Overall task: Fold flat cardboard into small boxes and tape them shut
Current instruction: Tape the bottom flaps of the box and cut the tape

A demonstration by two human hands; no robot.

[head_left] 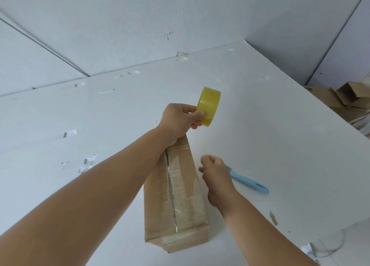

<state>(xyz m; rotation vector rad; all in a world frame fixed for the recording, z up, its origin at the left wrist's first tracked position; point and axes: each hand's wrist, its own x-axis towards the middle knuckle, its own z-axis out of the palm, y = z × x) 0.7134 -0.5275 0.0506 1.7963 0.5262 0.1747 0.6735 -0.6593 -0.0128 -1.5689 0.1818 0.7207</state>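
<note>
Head view: left hand (178,119) pinches one yellow tape roll (209,106) above the far end of one cardboard box (176,201), which lies on the white table (280,125) with clear tape along its top seam. Right hand (215,170), fingers loosely curled and holding nothing, hovers just beside the box, over one blue-handled knife (248,182). Risk: with neither hand pressing the box, pulling tape could drag it askew; a blind reach could meet the blade. Spare flattened cardboard (340,99) lies far right, count unclear.
</note>
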